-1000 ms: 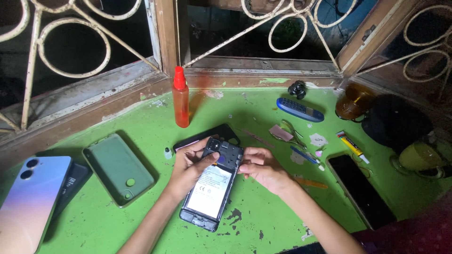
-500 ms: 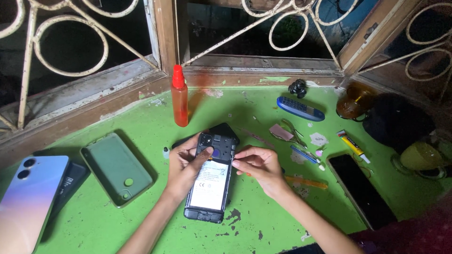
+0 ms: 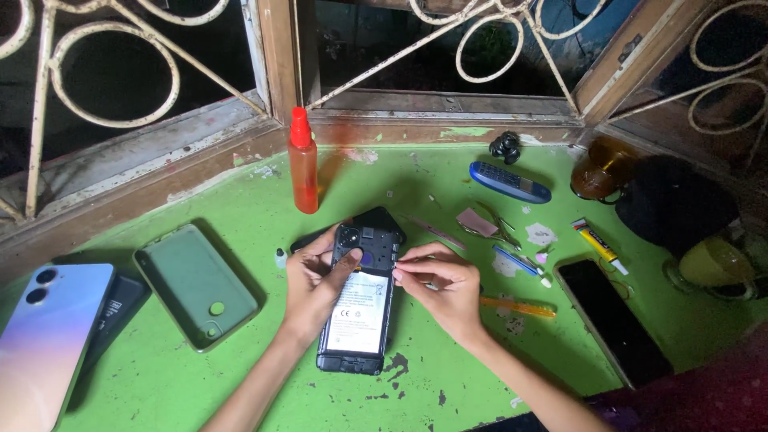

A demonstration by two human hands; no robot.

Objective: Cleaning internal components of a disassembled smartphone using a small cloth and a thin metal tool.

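left hand (image 3: 314, 282): curled on the left edge of the opened phone (image 3: 358, 308), thumb lying across its upper inside near the camera module. Gripping the phone body.
right hand (image 3: 444, 286): fingers pinched together at the phone's upper right edge. Pinch is closed; cannot tell if a small part or tool sits between the fingertips.
opened phone: back cover off, battery with white label exposed, lying flat mid-worktop, long axis roughly 12–6 o'clock, camera end at 12.
worktop (image 3: 240, 368): green painted, chipped, dark patches just below the phone.
orange bottle (image 3: 302, 164): upright, red nozzle cap, at 11 o'clock from the phone, apart from it.
green phone case (image 3: 196, 284): flat, at 9 o'clock from the left hand, near but not touching.
blue-backed phone (image 3: 44, 340): far 9 o'clock, face down, overlapping a dark phone (image 3: 116, 308).
black screen panel (image 3: 612, 320): at 3 o'clock from the right hand, well apart.
orange pry tool (image 3: 518, 307): just beside the right hand, 3 o'clock.
blue keypad phone (image 3: 510, 182): at 1 o'clock, near the window sill.
glue tube (image 3: 596, 241): yellow, at 2 o'clock.
brown glass mug (image 3: 600, 170): far 2 o'clock.
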